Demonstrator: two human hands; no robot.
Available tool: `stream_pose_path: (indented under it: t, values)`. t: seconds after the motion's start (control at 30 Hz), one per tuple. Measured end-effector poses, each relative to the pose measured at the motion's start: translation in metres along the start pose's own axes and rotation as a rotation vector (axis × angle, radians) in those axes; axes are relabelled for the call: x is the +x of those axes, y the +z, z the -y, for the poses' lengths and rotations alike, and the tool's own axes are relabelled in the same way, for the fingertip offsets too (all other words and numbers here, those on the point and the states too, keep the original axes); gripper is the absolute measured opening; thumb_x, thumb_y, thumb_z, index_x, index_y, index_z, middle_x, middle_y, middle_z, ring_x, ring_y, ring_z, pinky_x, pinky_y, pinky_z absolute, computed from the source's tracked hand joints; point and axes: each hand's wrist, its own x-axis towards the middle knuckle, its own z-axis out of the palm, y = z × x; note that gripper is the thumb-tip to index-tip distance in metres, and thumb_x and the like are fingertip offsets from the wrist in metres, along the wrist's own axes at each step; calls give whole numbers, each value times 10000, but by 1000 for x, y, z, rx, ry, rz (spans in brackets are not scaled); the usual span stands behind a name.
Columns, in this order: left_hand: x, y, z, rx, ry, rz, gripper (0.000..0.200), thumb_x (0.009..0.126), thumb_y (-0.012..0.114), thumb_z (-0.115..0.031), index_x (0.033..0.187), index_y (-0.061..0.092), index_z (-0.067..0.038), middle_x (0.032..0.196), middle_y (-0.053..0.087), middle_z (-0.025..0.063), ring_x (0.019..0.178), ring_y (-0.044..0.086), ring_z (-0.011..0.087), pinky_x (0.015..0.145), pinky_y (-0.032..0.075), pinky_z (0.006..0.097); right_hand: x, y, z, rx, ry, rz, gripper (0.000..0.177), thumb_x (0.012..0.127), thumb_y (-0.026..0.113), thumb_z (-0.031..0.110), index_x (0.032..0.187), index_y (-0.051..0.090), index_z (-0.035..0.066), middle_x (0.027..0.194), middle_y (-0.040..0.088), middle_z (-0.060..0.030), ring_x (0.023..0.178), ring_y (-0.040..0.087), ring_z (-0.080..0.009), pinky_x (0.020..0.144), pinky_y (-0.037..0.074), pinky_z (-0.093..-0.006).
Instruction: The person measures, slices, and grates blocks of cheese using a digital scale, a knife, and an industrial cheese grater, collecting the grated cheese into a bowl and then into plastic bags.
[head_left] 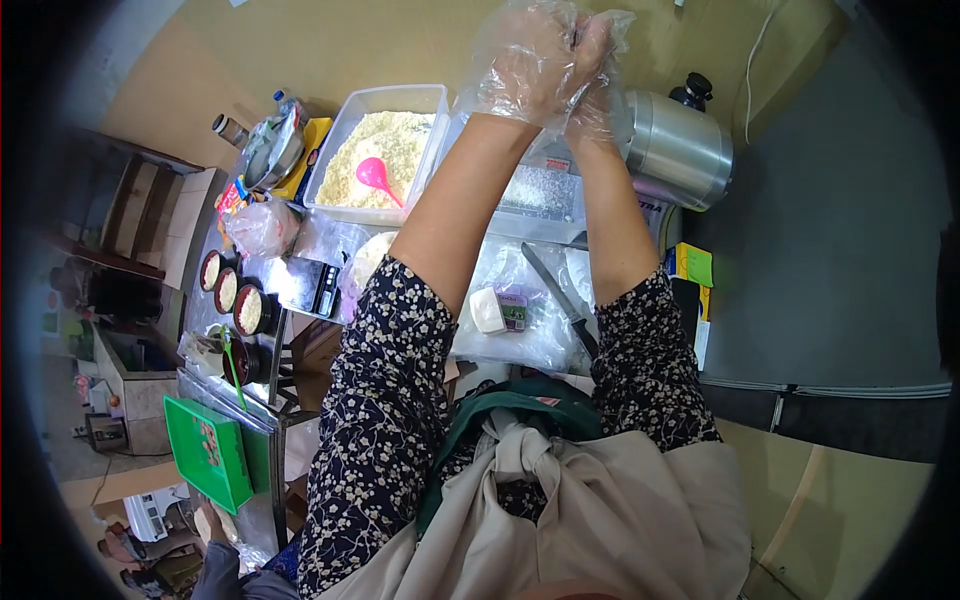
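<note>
Both my hands are raised high in front of me, pressed close together, in loose clear plastic gloves. My left hand (pixel 525 65) has its fingers curled in. My right hand (pixel 598 95) is partly behind it, its fingers bent too. Anything between them is hidden by the hands and crinkled plastic. Beneath my forearms, a clear tray (pixel 540 225) holds white powder (pixel 540 192). Nearer to me, a knife (pixel 556 290) with a dark handle lies on plastic sheeting, beside a small white block (pixel 488 311) and a purple-green labelled pack (pixel 514 311).
A bin (pixel 320 208) of pale crumbly powder holds a pink scoop (pixel 372 174). Left are a scale (pixel 308 287), small brown bowls (pixel 250 311) and a green tray (pixel 185 430). A metal canister (pixel 680 150) stands right. Another person's sleeve (pixel 218 570) shows lower left.
</note>
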Motion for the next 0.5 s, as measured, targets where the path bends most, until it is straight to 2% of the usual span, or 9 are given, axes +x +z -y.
stream_pose_path:
  t: [0.07,0.1,0.17,0.2,0.23,0.3,0.5]
  values:
    - [1,-3,-1,-28,-5,-2,391,871,529,-327,646,610,-17,624,563,212,630,549,393,602,418,474,2,2,-3,462,215,-88,333,964,469,351,909,596,49,854,621,-42,787,580,-116,701,462,-281]
    - [1,-2,0,-18,-6,-6,391,871,529,-327,646,610,-17,624,563,212,630,549,393,602,418,474,3,0,-3,470,215,-80,333,964,469,351,909,596,49,854,621,-42,787,580,-116,701,462,-281]
    - [-4,8,7,72,-218,137,376,846,567,-372,858,688,-15,809,644,226,757,621,386,694,492,446,6,3,6,-5,-38,-58,385,975,413,374,830,586,62,811,603,-23,738,551,-130,690,446,-284]
    - [-6,15,12,-17,-100,-89,440,836,539,-371,591,645,-23,628,610,204,621,608,370,602,488,449,1,9,18,-60,57,-118,445,993,334,380,767,562,72,770,573,-26,695,511,-159,698,423,-305]
    - [-6,14,12,4,-103,-100,440,836,539,-371,591,645,-23,628,610,204,621,608,370,602,488,449,-3,12,20,-43,55,-102,445,993,334,380,767,562,72,770,573,-26,695,511,-159,698,423,-305]
    - [-6,10,10,-1,-121,-67,390,823,592,-365,660,664,-19,671,607,201,668,587,383,622,460,440,-2,11,17,-241,-145,-85,451,999,299,359,788,561,58,748,556,-42,692,505,-185,744,413,-320]
    - [-10,7,1,-10,-139,-73,401,826,529,-354,657,649,-11,710,614,223,699,593,390,676,476,468,-2,11,10,-159,-156,-23,453,999,301,363,802,568,55,761,564,-44,703,513,-181,746,418,-319]
